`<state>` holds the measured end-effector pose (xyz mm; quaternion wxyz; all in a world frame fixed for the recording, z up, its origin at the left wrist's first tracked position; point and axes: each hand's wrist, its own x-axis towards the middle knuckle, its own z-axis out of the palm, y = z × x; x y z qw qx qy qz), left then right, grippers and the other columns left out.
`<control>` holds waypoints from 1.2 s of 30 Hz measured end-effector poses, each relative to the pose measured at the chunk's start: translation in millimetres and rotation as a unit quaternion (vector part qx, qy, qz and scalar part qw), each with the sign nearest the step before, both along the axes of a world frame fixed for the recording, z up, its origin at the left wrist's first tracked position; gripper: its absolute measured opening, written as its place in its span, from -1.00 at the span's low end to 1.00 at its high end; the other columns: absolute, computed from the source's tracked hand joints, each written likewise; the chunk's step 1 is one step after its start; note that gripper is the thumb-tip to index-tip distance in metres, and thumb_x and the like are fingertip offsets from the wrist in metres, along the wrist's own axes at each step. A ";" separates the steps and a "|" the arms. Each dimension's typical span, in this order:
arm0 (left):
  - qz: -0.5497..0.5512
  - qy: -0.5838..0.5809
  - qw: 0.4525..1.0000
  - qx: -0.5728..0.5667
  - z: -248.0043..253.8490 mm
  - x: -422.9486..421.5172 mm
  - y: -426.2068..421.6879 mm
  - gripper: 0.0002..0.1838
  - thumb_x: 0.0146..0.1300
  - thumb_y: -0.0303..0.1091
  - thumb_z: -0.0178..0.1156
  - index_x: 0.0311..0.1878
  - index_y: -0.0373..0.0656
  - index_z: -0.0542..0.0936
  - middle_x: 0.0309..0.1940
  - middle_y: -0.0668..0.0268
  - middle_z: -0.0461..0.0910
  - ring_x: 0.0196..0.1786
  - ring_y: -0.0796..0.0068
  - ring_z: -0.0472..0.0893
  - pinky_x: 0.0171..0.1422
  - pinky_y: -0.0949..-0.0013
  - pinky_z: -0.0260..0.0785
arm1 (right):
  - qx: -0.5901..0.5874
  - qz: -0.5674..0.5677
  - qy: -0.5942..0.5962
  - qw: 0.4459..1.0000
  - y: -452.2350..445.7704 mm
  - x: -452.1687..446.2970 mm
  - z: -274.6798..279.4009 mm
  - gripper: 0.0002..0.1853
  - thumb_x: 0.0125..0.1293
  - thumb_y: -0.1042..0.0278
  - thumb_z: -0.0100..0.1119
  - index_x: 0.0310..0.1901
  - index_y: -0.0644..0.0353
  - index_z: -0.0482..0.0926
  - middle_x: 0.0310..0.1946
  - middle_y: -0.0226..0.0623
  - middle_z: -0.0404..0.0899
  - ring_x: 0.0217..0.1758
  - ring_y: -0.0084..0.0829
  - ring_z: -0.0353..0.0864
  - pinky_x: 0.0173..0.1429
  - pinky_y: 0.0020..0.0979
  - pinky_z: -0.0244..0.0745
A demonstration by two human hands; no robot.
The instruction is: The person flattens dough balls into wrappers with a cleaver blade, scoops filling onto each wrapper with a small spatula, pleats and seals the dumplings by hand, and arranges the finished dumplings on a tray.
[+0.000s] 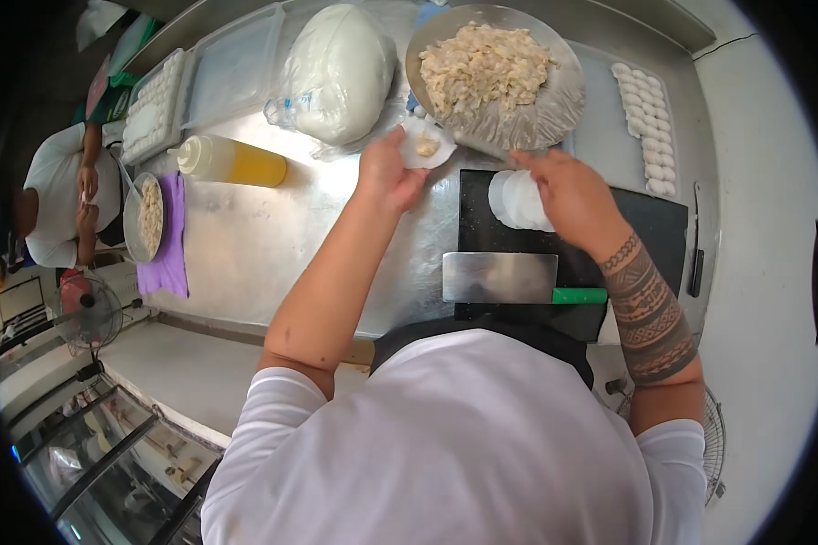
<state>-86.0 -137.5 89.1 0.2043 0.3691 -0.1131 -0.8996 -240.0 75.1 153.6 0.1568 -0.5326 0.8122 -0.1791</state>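
In my left hand [393, 173] lies a round white wrapper [441, 150] with a small lump of filling [425, 143] on it. My right hand [571, 198] is over a stack of white wrappers [516, 200] on the black board [482, 241], its fingertips near the lower rim of the filling bowl; whether it holds anything is not clear. The metal bowl [568, 68] carries a mound of pale chopped filling [486, 73]. A cleaver [500, 277] with a green handle rests on the board below the stack.
Wrapped white dough [341, 77] stands behind my left hand. Further left are a yellow squeeze bottle [236, 163], a tray of pieces [154, 104], a purple cloth [174, 236] and a co-worker [59, 191]. At right are dumplings [647, 127] and a knife [696, 254].
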 end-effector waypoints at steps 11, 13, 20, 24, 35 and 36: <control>-0.037 0.006 0.998 -0.056 -16.0 -12.4 -11.3 -0.55 0.64 -0.31 -0.07 0.41 -0.44 0.28 0.37 -0.07 0.45 0.41 0.05 0.53 0.54 -0.01 0.40 | 0.030 0.045 0.031 0.998 -51.3 -36.3 -30.4 -0.53 0.41 0.52 0.02 0.32 0.10 0.63 0.06 0.06 0.71 0.13 0.05 0.67 0.24 -0.08 0.56; -0.028 0.004 0.999 -0.042 -9.9 -15.3 -6.8 -0.54 0.65 -0.31 -0.08 0.43 -0.45 0.26 0.39 -0.08 0.43 0.43 0.02 0.51 0.55 -0.05 0.40 | 0.012 0.063 0.011 0.998 -41.7 -42.4 -34.7 -0.54 0.47 0.50 -0.02 0.33 0.15 0.62 -0.02 0.07 0.72 0.01 0.04 0.68 0.17 -0.11 0.56; -0.035 0.008 0.999 -0.001 15.2 -14.1 15.0 -0.51 0.68 -0.29 -0.16 0.46 -0.47 0.20 0.44 -0.12 0.37 0.47 -0.07 0.46 0.57 -0.15 0.38 | 0.029 -0.013 -0.222 0.974 -1.2 -28.9 -8.1 -0.50 0.44 0.59 -0.02 0.36 0.11 0.62 -0.26 -0.10 0.62 -0.18 -0.11 0.59 0.06 -0.32 0.53; -0.053 0.034 0.998 0.020 20.4 -0.5 22.9 -0.52 0.70 -0.27 -0.23 0.46 -0.47 0.20 0.42 -0.14 0.34 0.46 -0.09 0.46 0.59 -0.18 0.36 | -0.048 0.035 -0.091 0.994 18.9 -5.4 -14.2 -0.53 0.43 0.54 0.08 0.32 0.00 0.66 -0.25 -0.18 0.59 -0.15 -0.13 0.61 0.03 -0.24 0.55; -0.044 0.086 0.995 -0.013 51.7 21.2 29.7 -0.45 0.71 -0.15 -0.26 0.50 -0.43 0.21 0.45 -0.09 0.37 0.51 -0.04 0.42 0.63 -0.12 0.28 | -0.109 0.088 0.133 0.981 30.6 18.0 34.0 -0.47 0.32 0.51 0.18 0.30 -0.18 0.70 -0.26 -0.31 0.56 -0.12 -0.22 0.60 -0.06 -0.21 0.57; -0.046 0.092 0.994 -0.027 52.1 23.0 30.3 -0.44 0.71 -0.15 -0.26 0.51 -0.43 0.21 0.46 -0.09 0.37 0.51 -0.04 0.41 0.64 -0.12 0.27 | -0.101 0.078 0.125 0.984 32.1 15.7 33.4 -0.47 0.32 0.52 0.18 0.30 -0.18 0.69 -0.26 -0.30 0.57 -0.13 -0.22 0.60 -0.06 -0.22 0.57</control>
